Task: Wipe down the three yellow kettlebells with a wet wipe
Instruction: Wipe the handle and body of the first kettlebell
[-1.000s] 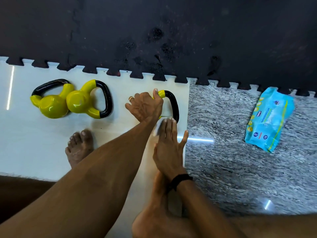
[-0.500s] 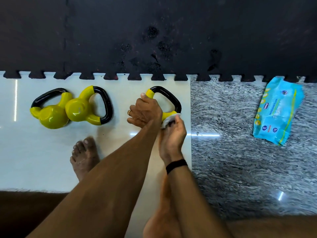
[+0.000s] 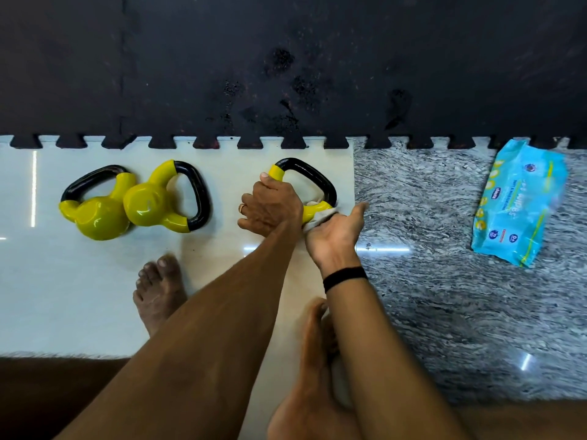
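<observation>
My left hand (image 3: pixel 270 206) gripped the third kettlebell (image 3: pixel 306 182); right hand (image 3: pixel 333 231) clutched the wet wipe (image 3: pixel 317 217), rubbing its yellow neck. Next probably: wipe the handle.

A left hand (image 3: pixel 270 208) is gripping a yellow kettlebell (image 3: pixel 313 185) lying on white floor (image 3: pixel 63 296), while the right hand (image 3: pixel 333 231) is pressing a white wipe (image 3: pixel 319 215) against its handle. Two more kettlebells (image 3: pixel 136 200) are lying nearby, touching.
</observation>
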A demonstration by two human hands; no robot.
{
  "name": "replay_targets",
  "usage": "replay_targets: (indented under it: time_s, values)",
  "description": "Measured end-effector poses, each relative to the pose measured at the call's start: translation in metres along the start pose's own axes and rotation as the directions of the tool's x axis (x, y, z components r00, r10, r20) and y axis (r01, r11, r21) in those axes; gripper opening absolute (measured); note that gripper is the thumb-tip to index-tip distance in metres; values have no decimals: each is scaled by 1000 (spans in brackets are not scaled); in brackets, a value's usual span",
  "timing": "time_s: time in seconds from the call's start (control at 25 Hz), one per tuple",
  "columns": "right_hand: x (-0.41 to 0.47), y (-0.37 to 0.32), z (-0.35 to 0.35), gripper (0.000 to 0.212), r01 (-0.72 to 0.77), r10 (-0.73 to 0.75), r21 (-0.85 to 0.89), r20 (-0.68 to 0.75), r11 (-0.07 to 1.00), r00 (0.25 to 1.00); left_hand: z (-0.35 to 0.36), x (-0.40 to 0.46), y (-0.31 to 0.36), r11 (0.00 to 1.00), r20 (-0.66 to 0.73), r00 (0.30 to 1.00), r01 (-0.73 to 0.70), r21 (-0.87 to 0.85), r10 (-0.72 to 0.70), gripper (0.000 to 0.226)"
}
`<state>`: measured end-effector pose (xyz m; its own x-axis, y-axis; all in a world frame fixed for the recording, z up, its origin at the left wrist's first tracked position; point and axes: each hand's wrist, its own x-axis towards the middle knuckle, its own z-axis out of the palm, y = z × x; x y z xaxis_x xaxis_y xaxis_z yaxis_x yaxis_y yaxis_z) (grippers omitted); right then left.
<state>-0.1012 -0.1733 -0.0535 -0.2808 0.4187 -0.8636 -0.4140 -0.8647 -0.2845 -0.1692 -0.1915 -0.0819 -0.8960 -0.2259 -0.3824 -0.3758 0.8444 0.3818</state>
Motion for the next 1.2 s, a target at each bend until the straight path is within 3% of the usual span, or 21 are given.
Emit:
replay_targets:
  time_s: [0.12,0.24,0.32,0.4,0.48,0.52,0.56,0.6,0.64,0.68,0.72,0.76,0.84,1.0,1.2]
  values:
    - [-4,14,-10,61,53,-53,21,14,998,998,0,2,1,1000,7,1000,-21,6,21,49]
    - [10,4,-7,79,-7,7,-19,7,1000,1000,0,-1,1,1000,-15,1000,-19,11,19,48]
    - [12,-1,-4,81,30,-32,-109,-10,994,999,1,-1,2,1000,-20,1000,-22,17,23,49]
    - [-1,14,-14,66,109,-101,-190,52,976,994,1,1,1,999,-1,1000,-30,23,30,49]
    - [-20,35,-20,64,209,-171,-412,126,887,977,0,1,0,999,3,999,-43,31,43,49]
    - [-21,44,-28,75,285,-217,-596,185,750,959,0,1,0,998,2,999,-49,33,49,49]
    - [-18,48,-36,82,375,-284,-790,264,485,922,1,1,0,998,3,999,-53,32,53,50]
    - [-12,46,-45,79,437,-326,-886,373,151,869,1,0,0,998,4,998,-55,28,55,50]
    - [-9,37,-54,76,441,-329,-880,475,-178,816,1,0,1,998,0,998,-58,25,58,50]
    - [-4,29,-67,75,426,-295,-792,573,-437,765,0,1,1,998,-7,998,-64,26,64,50]
    - [-7,17,-74,74,424,-229,-664,666,-616,710,0,2,1,997,-10,997,-73,36,73,50]
    - [-4,8,-84,74,436,-134,-528,734,-729,666,0,1,0,995,-10,996,-88,47,89,50]
    - [-3,-13,-88,76,447,48,-287,796,-847,604,1,0,0,990,-11,992,-123,63,124,51]
    - [4,-39,-43,76,494,234,-108,782,-863,578,1,3,-2,990,-11,992,-122,74,123,52]
    - [-11,-46,-54,82,386,361,129,696,-913,621,2,3,-1,991,-41,993,-103,89,107,53]
